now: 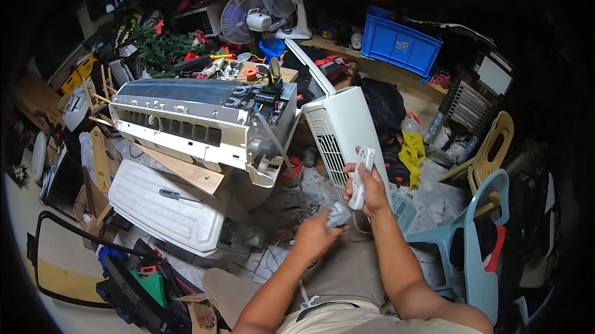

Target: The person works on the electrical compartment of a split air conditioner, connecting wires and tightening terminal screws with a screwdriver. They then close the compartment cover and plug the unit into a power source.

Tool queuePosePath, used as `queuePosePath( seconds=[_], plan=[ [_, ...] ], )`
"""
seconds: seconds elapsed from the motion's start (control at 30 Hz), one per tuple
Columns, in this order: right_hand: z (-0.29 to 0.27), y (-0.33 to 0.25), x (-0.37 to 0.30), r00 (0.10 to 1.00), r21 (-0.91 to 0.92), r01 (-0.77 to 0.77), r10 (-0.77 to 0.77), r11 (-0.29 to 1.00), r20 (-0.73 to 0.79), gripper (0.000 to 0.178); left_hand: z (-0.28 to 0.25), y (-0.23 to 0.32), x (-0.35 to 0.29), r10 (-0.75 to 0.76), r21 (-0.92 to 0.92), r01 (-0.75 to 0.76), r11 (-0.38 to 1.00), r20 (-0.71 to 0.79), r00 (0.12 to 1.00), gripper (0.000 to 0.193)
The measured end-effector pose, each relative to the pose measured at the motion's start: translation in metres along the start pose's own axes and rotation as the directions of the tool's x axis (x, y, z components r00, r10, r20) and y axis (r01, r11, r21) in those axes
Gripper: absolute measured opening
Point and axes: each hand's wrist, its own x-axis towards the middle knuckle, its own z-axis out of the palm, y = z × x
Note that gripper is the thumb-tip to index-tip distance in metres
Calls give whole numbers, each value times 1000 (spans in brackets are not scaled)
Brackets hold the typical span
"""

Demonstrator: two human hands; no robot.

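Observation:
My right hand (374,193) is wrapped round a long white power strip (357,193), held upright above my lap. A pale cord runs down from its lower end. Just left of it, my left hand (315,235) is closed on a light-grey chunky plug (338,214), slightly blurred, so its details do not show. Ahead to the left lies the opened indoor unit of an air conditioner (186,124), its wiring bare at the right end. A white slotted cover (347,123) stands beside that unit, right behind the power strip.
A screwdriver (180,196) lies on a white lidded bin (161,216) at the left. Light-blue plastic chair (483,253) stands close on my right. Farther back are a blue crate (400,43), two fans (299,8) and piled tools. Several loose things clutter the tiled floor.

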Motion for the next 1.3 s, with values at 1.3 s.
queuePosePath(
  seconds=[1.3],
  plan=[
    [121, -15, 42, 471, -763, -266, 770, 589, 430, 59, -175, -29, -84, 418, 196, -377, 905, -243, 875, 36]
  ],
)
